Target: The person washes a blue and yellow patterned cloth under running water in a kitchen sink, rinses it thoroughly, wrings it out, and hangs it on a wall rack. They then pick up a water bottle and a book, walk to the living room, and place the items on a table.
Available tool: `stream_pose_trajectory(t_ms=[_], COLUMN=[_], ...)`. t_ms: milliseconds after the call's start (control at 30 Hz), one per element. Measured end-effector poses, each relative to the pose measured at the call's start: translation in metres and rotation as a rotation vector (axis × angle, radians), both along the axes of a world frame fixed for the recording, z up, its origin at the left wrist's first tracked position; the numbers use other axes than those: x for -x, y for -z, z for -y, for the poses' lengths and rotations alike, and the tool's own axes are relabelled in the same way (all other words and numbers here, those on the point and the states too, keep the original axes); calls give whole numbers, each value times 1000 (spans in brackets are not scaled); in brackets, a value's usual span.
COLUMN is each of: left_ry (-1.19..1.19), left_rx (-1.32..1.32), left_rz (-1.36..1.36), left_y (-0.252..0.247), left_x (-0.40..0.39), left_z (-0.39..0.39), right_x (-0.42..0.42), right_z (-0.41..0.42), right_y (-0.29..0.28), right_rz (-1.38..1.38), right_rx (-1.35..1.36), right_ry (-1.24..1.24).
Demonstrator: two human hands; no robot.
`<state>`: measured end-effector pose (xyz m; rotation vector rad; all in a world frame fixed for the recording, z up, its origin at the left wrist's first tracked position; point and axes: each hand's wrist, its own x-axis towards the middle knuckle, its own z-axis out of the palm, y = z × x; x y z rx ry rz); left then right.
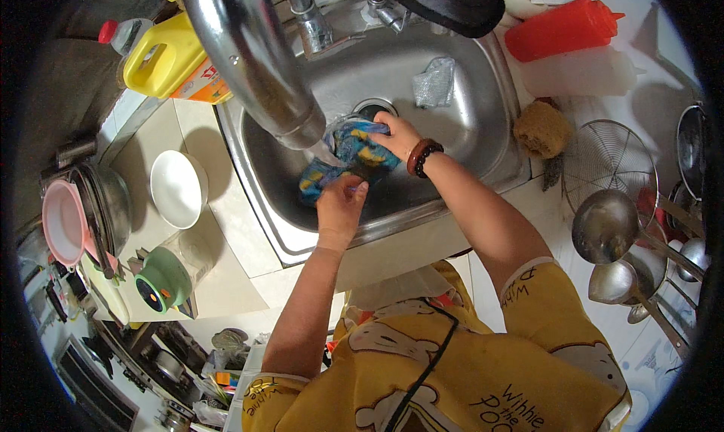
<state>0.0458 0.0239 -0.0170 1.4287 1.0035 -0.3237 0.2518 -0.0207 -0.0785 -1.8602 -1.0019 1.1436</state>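
Note:
A wet blue cloth with yellow patches is stretched between my two hands over the stainless steel sink. My left hand grips its near left end, knuckles up. With my right hand, wearing dark bead bracelets at the wrist, I hold its far right part. Above the cloth hangs the large chrome faucet, and water appears to run from it onto the fabric. Part of the drain shows just behind the cloth. A silvery mesh scouring cloth lies in the basin at the back right.
A white bowl, a green-lidded clear container and a yellow jug stand on the left counter. At right are a red squeeze bottle, a brown sponge, a wire strainer and a hanging ladle.

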Motion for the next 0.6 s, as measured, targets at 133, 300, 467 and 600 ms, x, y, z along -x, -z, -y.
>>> stream_pose_trajectory(t_ms=[133, 300, 467, 600], left_ry=[-986, -1117, -811, -1206], left_rx=[672, 1059, 546, 617], left_rz=[223, 363, 628, 352], left_y=[-10, 11, 1, 32], left_x=[-32, -39, -50, -81], left_z=[17, -2, 22, 32], right_x=[27, 79, 97, 41], right_z=[11, 29, 41, 9], right_y=[-32, -120, -128, -82], right_rz=[95, 269, 421, 322], right_rx=[-41, -189, -331, 40], right_ry=[119, -102, -276, 126])
